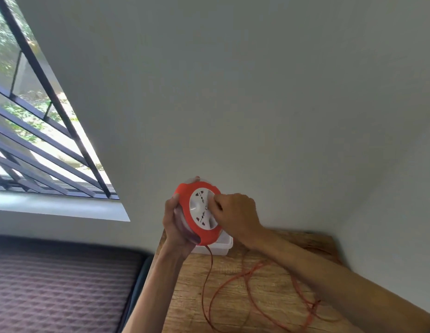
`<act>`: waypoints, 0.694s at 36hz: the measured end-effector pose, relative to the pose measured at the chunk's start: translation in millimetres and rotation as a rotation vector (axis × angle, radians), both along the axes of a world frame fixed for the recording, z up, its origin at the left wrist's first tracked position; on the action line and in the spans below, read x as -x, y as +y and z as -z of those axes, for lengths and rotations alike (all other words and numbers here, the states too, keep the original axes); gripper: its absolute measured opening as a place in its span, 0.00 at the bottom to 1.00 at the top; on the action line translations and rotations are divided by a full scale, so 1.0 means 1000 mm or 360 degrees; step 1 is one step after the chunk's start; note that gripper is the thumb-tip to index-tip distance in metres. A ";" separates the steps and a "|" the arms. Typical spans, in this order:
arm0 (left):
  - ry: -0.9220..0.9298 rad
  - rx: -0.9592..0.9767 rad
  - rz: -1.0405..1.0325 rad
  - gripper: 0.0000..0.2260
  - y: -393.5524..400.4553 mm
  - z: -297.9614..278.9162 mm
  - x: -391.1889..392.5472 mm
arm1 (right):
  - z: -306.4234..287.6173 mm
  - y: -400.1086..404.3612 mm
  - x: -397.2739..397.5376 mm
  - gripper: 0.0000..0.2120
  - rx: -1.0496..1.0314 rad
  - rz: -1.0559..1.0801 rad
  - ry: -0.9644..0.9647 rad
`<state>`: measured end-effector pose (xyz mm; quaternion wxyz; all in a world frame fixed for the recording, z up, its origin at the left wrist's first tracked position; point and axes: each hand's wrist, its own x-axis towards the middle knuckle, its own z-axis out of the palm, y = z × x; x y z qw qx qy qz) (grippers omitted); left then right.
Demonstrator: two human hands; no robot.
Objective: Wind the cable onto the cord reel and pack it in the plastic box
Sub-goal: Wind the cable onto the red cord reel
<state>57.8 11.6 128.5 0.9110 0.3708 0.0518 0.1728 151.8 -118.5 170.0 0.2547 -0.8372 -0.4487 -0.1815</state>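
Note:
The cord reel point(199, 213) is round, with an orange rim and a white socket face. It is lifted above the table, face toward me. My left hand point(176, 221) grips its left rim and back. My right hand point(235, 216) pinches the white face at its right side. An orange cable point(235, 280) drops from the reel's bottom and lies in loose loops on the wooden table point(190, 296). The clear plastic box point(221, 246) stands on the table just behind and below the reel, mostly hidden by it.
The table sits in a corner against a pale wall. A patterned mattress point(60, 287) lies to the left of the table, below a barred window point(41, 140).

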 end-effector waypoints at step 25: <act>0.0285 0.0100 0.0476 0.40 0.010 0.011 0.011 | -0.029 -0.023 -0.066 0.35 0.0896 -0.1390 -0.1353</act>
